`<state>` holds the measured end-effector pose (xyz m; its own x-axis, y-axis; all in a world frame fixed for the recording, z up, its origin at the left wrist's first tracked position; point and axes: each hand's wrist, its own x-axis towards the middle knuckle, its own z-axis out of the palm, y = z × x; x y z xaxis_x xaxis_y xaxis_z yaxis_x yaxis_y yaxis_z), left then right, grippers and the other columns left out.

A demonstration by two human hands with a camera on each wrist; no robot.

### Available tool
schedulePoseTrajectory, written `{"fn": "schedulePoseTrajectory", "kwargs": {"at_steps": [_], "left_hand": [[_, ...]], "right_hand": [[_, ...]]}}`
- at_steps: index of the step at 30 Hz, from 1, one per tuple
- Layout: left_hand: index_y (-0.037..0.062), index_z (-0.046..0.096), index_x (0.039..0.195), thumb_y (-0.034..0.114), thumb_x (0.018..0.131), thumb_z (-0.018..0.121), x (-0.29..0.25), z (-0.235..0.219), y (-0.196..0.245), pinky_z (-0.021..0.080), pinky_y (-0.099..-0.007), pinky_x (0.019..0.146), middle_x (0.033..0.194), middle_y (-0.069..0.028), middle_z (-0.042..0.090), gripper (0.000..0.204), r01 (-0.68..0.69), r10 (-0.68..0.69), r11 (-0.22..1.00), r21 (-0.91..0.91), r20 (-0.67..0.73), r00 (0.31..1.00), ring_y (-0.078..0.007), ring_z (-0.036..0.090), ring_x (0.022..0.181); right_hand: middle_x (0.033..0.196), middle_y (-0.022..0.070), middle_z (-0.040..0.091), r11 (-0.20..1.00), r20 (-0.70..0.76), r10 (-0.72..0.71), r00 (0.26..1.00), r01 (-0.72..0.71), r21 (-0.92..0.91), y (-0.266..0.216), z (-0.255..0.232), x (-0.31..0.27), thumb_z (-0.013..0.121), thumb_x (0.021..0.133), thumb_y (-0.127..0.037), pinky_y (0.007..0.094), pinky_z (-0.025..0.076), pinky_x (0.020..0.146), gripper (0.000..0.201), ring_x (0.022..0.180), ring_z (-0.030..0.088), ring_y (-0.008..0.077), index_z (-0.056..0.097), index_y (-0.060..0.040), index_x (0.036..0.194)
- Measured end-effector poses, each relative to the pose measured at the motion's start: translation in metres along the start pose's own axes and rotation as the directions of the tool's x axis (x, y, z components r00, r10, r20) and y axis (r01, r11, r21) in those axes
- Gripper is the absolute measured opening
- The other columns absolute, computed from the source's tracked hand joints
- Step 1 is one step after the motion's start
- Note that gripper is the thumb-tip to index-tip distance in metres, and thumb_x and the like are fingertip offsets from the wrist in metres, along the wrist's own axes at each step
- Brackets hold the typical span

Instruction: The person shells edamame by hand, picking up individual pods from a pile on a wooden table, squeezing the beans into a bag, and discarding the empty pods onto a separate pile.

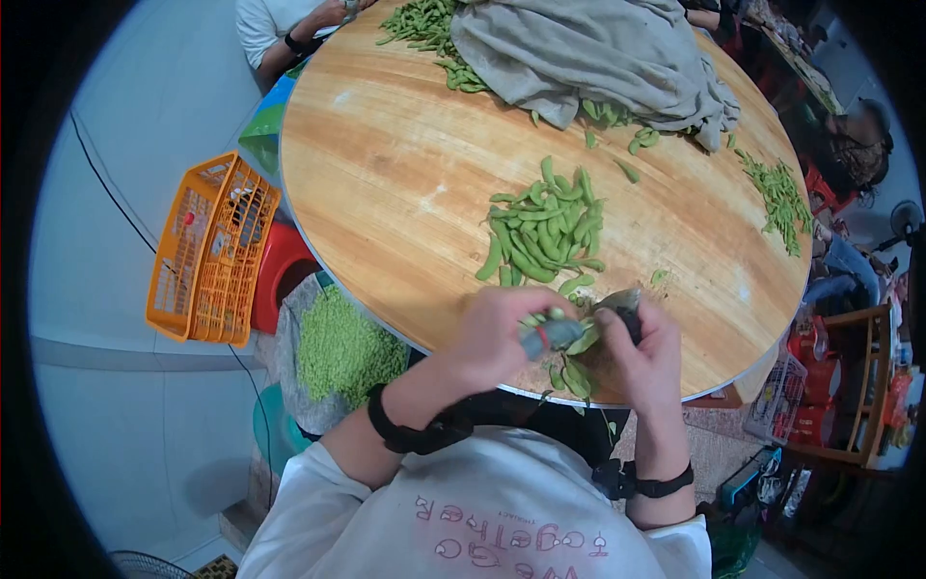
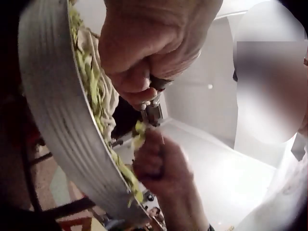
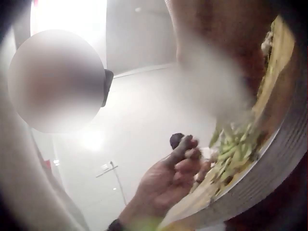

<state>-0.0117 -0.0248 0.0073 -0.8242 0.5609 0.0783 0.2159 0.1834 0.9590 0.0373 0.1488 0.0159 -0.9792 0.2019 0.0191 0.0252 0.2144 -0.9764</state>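
Over the table's near edge both hands work close together on a green soybean pod (image 1: 585, 340). My left hand (image 1: 490, 333) curls its fingers, with green showing at the fingertips. A grey-blue cover (image 1: 552, 338) with a red band sits on its thumb, against the pod. My right hand (image 1: 652, 359) pinches the pod from the other side, a dark cover (image 1: 622, 311) on its digits. In the left wrist view, the right hand (image 2: 161, 161) has green at its fingertips. Just beyond lies a pile of whole soybean pods (image 1: 548, 227). Empty shells (image 1: 576, 378) lie at the edge below.
A grey cloth (image 1: 588, 58) covers more pods across the round wooden table (image 1: 376, 174). Another pod heap (image 1: 779, 198) is at the right. Beside my left knee, a lined container holds shelled beans (image 1: 347, 343). An orange basket (image 1: 207, 251) stands beyond it. Another person (image 1: 289, 29) sits at far left.
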Motion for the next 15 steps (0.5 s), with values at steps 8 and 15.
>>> {"fn": "schedulePoseTrajectory", "kwargs": {"at_steps": [8,15], "left_hand": [[0.0024,0.057,0.100,0.008,0.085,0.053,-0.092,-0.108,-0.048,0.044,-0.0207,0.061,0.079,-0.0001,0.055,0.017,-0.175,-0.254,0.882,-0.437,-0.754,0.605,-0.0085,0.052,0.069],[0.0038,0.060,0.105,0.007,0.077,0.061,-0.200,-0.161,-0.224,0.043,-0.0286,0.085,0.111,-0.0173,0.055,0.029,0.781,-0.288,0.342,0.522,-0.733,0.616,-0.0284,0.055,0.100]], "right_hand": [[0.056,0.0193,0.048,0.908,0.383,0.009,0.924,0.152,-0.390,-0.021,-0.007,-0.011,0.066,0.077,-0.018,0.0358,0.039,0.047,0.025,0.052,0.047,0.0357,0.052,0.0002,0.069],[0.065,0.0123,0.058,0.522,0.416,-0.178,0.892,0.444,-0.728,-0.020,0.031,0.010,0.059,0.080,-0.016,0.0396,0.046,0.050,0.014,0.057,0.059,0.0295,0.057,-0.0075,0.091]]}}
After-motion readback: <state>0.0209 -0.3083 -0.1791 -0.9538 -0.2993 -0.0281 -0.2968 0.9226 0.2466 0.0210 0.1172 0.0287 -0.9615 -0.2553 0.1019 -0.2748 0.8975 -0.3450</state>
